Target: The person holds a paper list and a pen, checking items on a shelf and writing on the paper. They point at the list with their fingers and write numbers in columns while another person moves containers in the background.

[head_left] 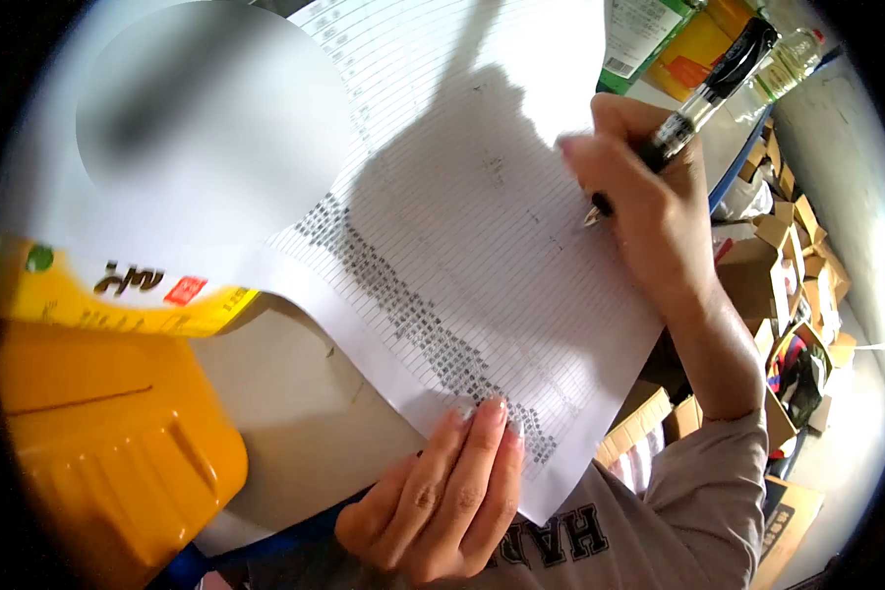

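Observation:
A large white sheet of paper (521, 285) lies tilted on the table, printed with fine ruled rows and a diagonal band of small dark characters. My right hand (649, 197) grips a clear-barrelled pen (674, 133) with a black cap on its back end. The pen's tip is at the sheet, near some faint small marks. At the near edge of the sheet is my left hand (442, 492), its fingers stretched out side by side with their tips on the print; its thumb is hidden. A shadow falls across the upper middle of the sheet.
A blurred pale disc (211, 98) covers the upper left. Left are a yellow-and-white package (138, 290) and an orange plastic piece (118, 442). At the top right stand a green box (644, 39) and a clear bottle (787, 67). Cardboard boxes (757, 275) crowd the floor at right.

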`<action>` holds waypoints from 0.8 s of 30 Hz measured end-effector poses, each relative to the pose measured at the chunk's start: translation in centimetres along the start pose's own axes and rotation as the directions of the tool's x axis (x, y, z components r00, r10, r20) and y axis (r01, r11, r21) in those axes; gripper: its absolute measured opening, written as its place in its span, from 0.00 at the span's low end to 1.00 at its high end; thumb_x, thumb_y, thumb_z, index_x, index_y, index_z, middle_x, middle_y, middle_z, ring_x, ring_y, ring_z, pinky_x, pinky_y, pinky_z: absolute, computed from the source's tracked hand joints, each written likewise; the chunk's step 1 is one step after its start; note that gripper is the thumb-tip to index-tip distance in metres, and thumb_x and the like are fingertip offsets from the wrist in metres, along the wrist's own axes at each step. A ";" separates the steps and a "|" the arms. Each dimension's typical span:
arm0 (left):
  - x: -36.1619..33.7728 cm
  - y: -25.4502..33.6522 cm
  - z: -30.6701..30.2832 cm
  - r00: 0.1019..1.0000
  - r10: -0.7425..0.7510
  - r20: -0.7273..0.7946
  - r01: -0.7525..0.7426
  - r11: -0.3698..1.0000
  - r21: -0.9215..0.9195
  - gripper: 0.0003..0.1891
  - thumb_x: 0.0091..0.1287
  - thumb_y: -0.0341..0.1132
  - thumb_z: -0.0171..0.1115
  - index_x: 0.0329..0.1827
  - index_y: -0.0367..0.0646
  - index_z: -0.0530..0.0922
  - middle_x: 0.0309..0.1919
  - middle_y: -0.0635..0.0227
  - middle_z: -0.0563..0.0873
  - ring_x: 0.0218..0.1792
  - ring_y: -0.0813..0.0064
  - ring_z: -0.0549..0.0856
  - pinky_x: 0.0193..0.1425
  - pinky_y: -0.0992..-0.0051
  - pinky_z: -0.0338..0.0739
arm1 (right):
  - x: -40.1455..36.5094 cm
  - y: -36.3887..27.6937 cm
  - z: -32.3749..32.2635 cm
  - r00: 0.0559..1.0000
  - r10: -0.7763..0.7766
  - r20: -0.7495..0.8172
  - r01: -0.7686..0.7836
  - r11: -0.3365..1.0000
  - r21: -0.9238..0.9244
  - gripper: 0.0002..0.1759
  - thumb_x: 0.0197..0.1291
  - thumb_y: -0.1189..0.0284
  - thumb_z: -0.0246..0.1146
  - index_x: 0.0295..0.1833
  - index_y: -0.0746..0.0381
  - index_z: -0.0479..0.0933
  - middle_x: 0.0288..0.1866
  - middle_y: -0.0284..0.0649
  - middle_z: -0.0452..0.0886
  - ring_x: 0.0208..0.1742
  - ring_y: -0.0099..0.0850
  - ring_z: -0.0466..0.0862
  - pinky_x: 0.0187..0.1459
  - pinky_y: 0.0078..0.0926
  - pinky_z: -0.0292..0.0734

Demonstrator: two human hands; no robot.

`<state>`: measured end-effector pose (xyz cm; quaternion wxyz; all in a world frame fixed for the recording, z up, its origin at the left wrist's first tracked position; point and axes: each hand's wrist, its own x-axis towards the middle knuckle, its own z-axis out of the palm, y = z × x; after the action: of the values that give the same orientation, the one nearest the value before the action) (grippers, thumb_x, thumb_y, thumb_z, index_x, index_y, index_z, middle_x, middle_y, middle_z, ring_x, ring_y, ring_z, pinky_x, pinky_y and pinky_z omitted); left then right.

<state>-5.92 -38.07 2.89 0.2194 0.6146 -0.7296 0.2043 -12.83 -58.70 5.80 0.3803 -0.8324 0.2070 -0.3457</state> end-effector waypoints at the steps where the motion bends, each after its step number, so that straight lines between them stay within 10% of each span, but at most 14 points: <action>1: -0.3 0.0 0.3 0.999 -0.008 -0.033 0.007 1.000 -0.010 0.05 0.56 0.29 0.56 0.35 0.39 0.77 0.35 0.60 0.82 0.33 0.69 0.82 0.33 0.80 0.77 | 0.0 0.1 -0.2 0.999 0.048 0.005 -0.049 0.989 0.137 0.09 0.49 0.73 0.55 0.21 0.61 0.63 0.17 0.29 0.61 0.13 0.15 0.57 0.16 0.12 0.54; 3: -0.2 0.0 0.6 0.994 -0.050 -0.095 0.052 0.998 0.022 0.04 0.57 0.31 0.55 0.31 0.43 0.78 0.33 0.65 0.83 0.33 0.75 0.82 0.32 0.84 0.73 | 0.0 0.5 -0.5 0.989 0.145 0.016 -0.139 0.904 0.404 0.10 0.55 0.67 0.51 0.28 0.63 0.70 0.19 0.31 0.63 0.12 0.14 0.57 0.15 0.12 0.54; 5: 0.0 0.1 0.8 0.982 -0.121 -0.144 0.130 0.990 0.058 0.06 0.57 0.34 0.54 0.26 0.49 0.79 0.32 0.75 0.84 0.35 0.83 0.81 0.35 0.89 0.66 | 0.2 -0.5 -1.1 0.964 0.238 0.122 -0.263 0.926 0.272 0.14 0.55 0.65 0.56 0.27 0.66 0.72 0.13 0.26 0.64 0.14 0.13 0.61 0.17 0.13 0.55; 11: 0.1 0.1 1.2 0.979 -0.107 -0.171 0.124 0.988 0.095 0.06 0.56 0.34 0.54 0.25 0.49 0.78 0.31 0.75 0.84 0.34 0.84 0.81 0.34 0.89 0.66 | 0.5 0.3 -0.4 0.979 -0.049 0.200 0.067 0.994 -0.084 0.25 0.47 0.58 0.65 0.13 0.57 0.58 0.12 0.23 0.58 0.11 0.12 0.55 0.14 0.12 0.45; 16: -0.1 0.0 1.3 0.986 -0.077 -0.149 0.087 0.994 0.065 0.05 0.57 0.32 0.54 0.26 0.45 0.78 0.31 0.70 0.83 0.32 0.78 0.81 0.32 0.86 0.70 | 0.0 -0.2 0.0 0.994 0.052 0.098 -0.055 0.998 0.022 0.16 0.40 0.81 0.53 0.14 0.61 0.51 0.11 0.26 0.49 0.15 0.13 0.51 0.16 0.18 0.45; 24: -0.1 0.0 1.1 0.990 -0.077 -0.120 0.077 0.997 0.000 0.04 0.56 0.27 0.56 0.32 0.38 0.76 0.33 0.61 0.82 0.30 0.71 0.82 0.26 0.82 0.75 | 0.1 -0.1 0.1 0.987 0.073 0.140 -0.061 0.994 -0.094 0.17 0.43 0.75 0.57 0.13 0.57 0.55 0.11 0.25 0.54 0.13 0.15 0.54 0.17 0.15 0.47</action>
<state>-5.97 -38.61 1.92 0.2690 0.6295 -0.6905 0.2337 -12.68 -58.71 5.89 0.3677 -0.8639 0.2225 -0.2626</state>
